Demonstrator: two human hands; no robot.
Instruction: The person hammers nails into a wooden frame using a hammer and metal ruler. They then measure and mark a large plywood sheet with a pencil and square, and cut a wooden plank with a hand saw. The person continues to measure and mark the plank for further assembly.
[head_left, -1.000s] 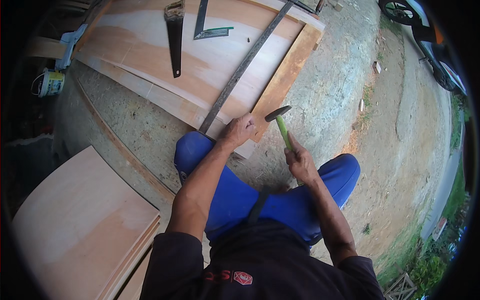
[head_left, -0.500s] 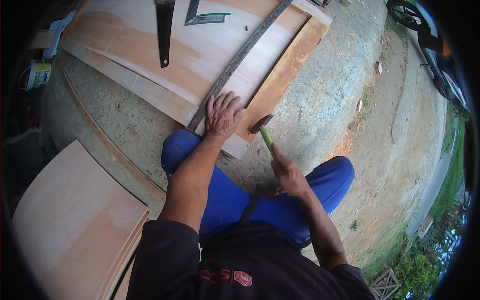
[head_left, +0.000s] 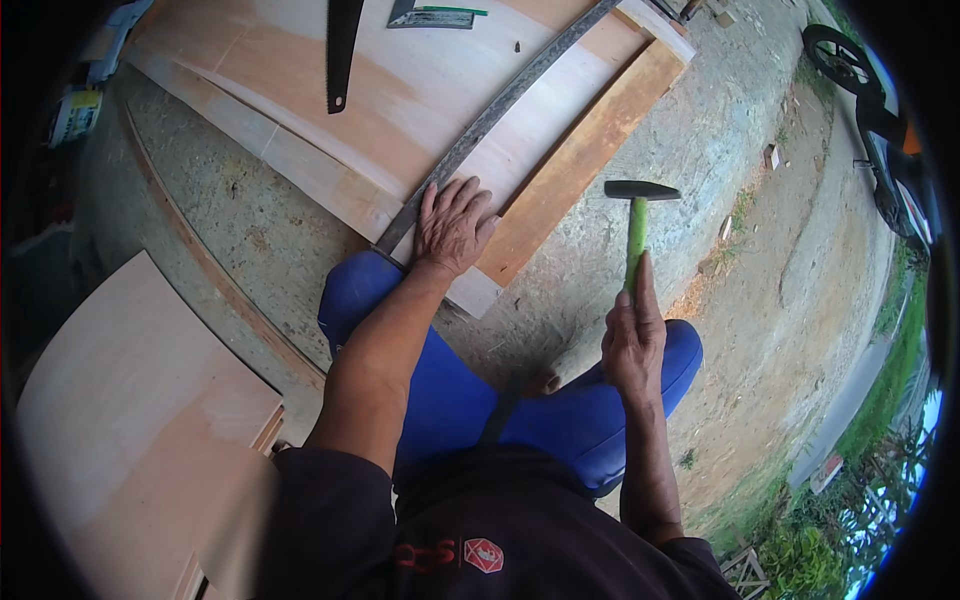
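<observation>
1. Both hands are at work differently: the left hand (head_left: 455,228) lies flat, palm down, with the fingers stretched and a little apart, and it grips nothing.
2. It rests on the pale wooden panel (head_left: 300,105), between the dark bar (head_left: 500,105) and the brown wood strip (head_left: 585,160); its leftmost finger is at the bar's edge.
3. The right hand (head_left: 635,345) is closed around the green handle of the hammer (head_left: 638,225), with one finger extended along this handle.
4. The hammer is to the right of the brown strip, apart from the wood, and its dark head is seen against the concrete floor (head_left: 560,260).
5. Concerning writing, the dark shirt (head_left: 330,525) carries red letters, partly lost in the folds, and beside them a red and white emblem (head_left: 484,555).
6. At upper left, the bucket (head_left: 76,116) has a white and yellow label, too small for reading.
7. On the panel lie a saw (head_left: 342,55), cut by the upper border, and a square (head_left: 432,19), near each other.
</observation>
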